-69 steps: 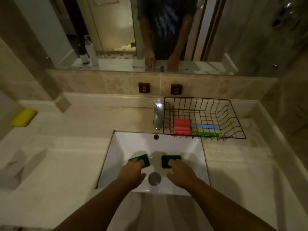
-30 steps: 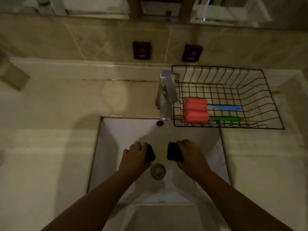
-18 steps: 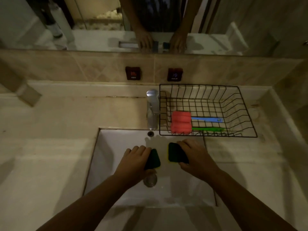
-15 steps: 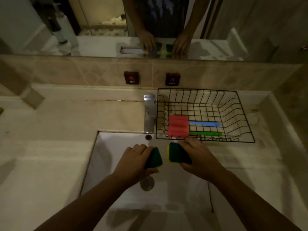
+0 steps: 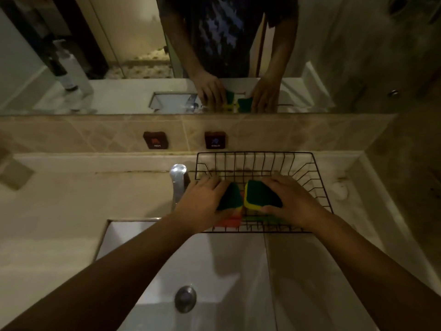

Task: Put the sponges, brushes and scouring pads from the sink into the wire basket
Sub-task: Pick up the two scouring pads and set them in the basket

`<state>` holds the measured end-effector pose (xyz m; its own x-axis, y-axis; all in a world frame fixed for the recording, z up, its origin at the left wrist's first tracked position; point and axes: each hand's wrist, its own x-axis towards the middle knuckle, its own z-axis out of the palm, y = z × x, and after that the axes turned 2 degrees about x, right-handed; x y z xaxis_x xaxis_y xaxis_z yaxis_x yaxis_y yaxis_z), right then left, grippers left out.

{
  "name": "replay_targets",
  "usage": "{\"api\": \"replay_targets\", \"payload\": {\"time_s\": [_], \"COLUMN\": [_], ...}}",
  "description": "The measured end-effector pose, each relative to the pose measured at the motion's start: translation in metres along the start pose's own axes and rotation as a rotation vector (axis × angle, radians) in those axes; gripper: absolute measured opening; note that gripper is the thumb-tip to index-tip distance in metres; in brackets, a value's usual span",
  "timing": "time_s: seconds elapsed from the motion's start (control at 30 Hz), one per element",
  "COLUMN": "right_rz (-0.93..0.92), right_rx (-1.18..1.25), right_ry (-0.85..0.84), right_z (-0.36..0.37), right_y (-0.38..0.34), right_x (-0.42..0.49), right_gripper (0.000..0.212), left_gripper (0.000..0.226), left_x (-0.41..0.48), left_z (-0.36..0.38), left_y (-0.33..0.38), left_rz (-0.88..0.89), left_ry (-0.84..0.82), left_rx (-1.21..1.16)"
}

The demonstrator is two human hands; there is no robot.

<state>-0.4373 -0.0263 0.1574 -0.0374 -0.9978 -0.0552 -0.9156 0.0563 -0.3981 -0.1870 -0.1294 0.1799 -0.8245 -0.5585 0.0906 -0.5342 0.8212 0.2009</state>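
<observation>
Both my hands are over the black wire basket [image 5: 317, 187] behind the sink's right side. My left hand [image 5: 202, 201] grips a green-and-yellow scouring sponge [image 5: 230, 197]. My right hand [image 5: 293, 201] grips a second green-and-yellow sponge [image 5: 260, 195]. The two sponges are held side by side, almost touching, just above the basket floor. Under them a pink sponge [image 5: 229, 220] lies in the basket, mostly hidden, with a green strip of a brush [image 5: 255, 218] showing beside it. The white sink [image 5: 214, 263] below shows only its drain [image 5: 185, 299].
A chrome tap [image 5: 177, 185] stands just left of the basket, close to my left wrist. Hot and cold buttons [image 5: 156, 140] sit on the tiled wall. A mirror above reflects the person and a white bottle [image 5: 74, 70]. Beige counter runs on both sides.
Both hands lifted the two green sponges out of the sink and carried them forward and right over the basket. They now cover the pink sponge and brushes.
</observation>
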Motion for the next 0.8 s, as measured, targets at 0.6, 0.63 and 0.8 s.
{"api": "replay_targets", "payload": {"time_s": [0.6, 0.63, 0.8], "right_rz": [0.1, 0.105, 0.09], "right_rx": [0.002, 0.008, 0.046], "right_ry": [-0.036, -0.04, -0.062], "right_z": [0.026, 0.027, 0.032], "right_y": [0.061, 0.063, 0.071], "right_x": [0.089, 0.09, 0.097], "right_gripper": [0.069, 0.068, 0.063], "left_gripper": [0.079, 0.08, 0.078], "left_x": [0.105, 0.108, 0.121], "left_z": [0.058, 0.06, 0.072], "left_y": [-0.012, -0.012, -0.014], "left_rz": [-0.149, -0.156, -0.184], "left_ry": [-0.182, -0.201, -0.233], "left_rx": [-0.01, -0.024, -0.046]}}
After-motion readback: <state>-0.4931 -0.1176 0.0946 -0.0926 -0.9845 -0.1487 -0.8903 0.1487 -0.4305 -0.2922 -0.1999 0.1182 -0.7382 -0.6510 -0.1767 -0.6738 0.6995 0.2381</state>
